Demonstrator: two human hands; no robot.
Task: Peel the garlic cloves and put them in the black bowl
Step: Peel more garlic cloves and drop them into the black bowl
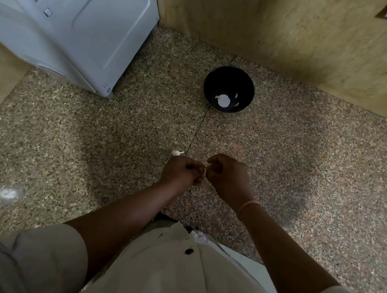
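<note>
While the left hand (181, 171) and right hand (228, 174) both pinched one garlic clove (206, 165), it was well apart from the black bowl (230, 77), on its near side, right hand slightly closer.

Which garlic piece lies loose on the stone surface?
The garlic piece just beyond the left hand; that and the right hand pinch another clove; the rest lie in the black bowl.

1. garlic clove (206, 166), lower centre: mostly hidden between left hand (181, 172) and right hand (228, 175).
2. pale bits (223, 100) in black bowl (227, 78): too small to identify.
3. white appliance (81, 29), upper left: cut by frame edge.
</note>
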